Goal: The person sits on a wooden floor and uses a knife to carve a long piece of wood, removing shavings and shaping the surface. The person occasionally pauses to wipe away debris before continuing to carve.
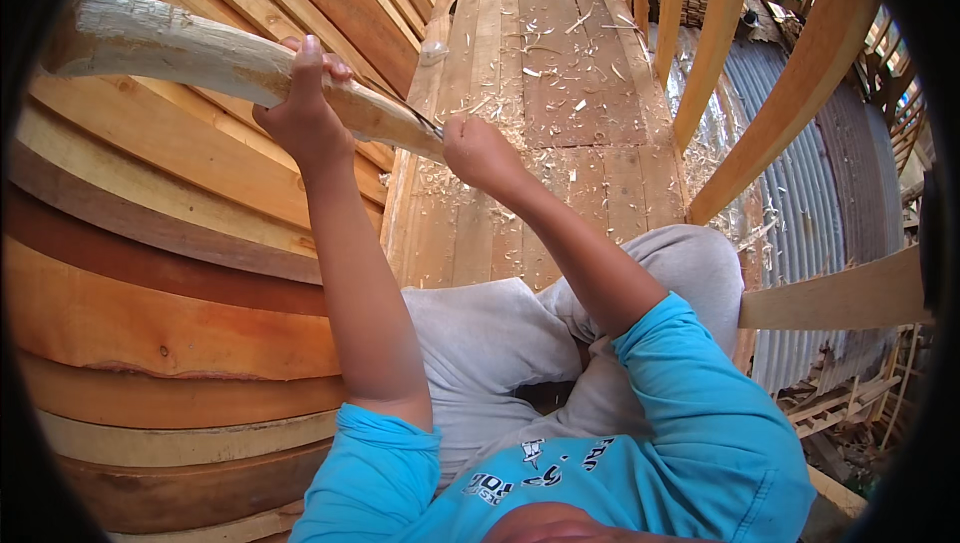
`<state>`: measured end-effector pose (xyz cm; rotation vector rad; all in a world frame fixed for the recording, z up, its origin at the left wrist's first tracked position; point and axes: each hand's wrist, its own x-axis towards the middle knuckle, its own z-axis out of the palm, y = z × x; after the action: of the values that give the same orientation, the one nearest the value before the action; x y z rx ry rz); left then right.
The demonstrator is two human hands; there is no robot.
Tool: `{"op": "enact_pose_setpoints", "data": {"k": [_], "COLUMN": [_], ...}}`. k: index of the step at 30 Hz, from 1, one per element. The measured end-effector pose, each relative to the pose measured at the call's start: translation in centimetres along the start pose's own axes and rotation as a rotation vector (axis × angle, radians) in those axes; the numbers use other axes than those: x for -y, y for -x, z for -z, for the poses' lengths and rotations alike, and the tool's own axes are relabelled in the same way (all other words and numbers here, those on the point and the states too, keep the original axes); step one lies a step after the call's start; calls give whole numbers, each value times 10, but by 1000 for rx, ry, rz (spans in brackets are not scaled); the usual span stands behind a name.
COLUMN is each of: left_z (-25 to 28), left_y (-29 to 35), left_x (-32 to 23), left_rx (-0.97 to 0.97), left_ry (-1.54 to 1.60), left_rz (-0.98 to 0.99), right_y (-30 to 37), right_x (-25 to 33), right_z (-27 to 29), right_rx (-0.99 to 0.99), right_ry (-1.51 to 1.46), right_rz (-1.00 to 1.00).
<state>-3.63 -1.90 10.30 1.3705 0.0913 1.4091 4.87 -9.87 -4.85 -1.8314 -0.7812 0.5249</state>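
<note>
A long, pale, peeled length of wood (pixel 190 48) reaches from the upper left toward the middle, its thicker end at the far left. My left hand (pixel 310 108) is closed around it partway along, thumb up on top. Near its thinner end, my right hand (pixel 482 155) is a closed fist. From that fist a knife (pixel 428 123) shows only as a thin dark blade lying against the wood's upper edge; its handle is hidden by my fingers.
Curled wood shavings (pixel 540 73) are scattered over the plank floor (pixel 500 253) ahead of my crossed legs. Stacked boards (pixel 170 328) line the left side. Upright wooden slats (pixel 790 93) form a railing on the right, with corrugated metal sheets (pixel 790 193) beyond and below.
</note>
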Motion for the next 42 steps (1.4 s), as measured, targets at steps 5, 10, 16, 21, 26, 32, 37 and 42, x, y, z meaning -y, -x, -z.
{"op": "enact_pose_setpoints", "data": {"k": [5,10,16,21,26,32,37,42], "left_z": [-11,-27,2,-21,-2,19,-1,37], "left_y": [2,13,9,15,22,15,17,11], "left_x": [0,3,-5,-1,-4,-7,2,-10], "left_rx": [46,-15,36,112,-23,21,67,51], "left_ry": [20,-10,-10,66,-49,-12,67,62], "left_rz": [-3,46,31,71,26,14,29,-4], "right_y": [-35,-44,3,-39,-10,0,-33,2], "right_x": [-94,-123,5,-148,-63,-22,-153,-16], "right_z": [-19,-18,1,-19,-18,-19,-28,-19], "right_rx": [141,53,47,88,54,100,-38,74], "right_ry": [373,314,10,379,121,1,227,58], "right_rz": [107,3,11,-42,-78,90,-110,-48]}}
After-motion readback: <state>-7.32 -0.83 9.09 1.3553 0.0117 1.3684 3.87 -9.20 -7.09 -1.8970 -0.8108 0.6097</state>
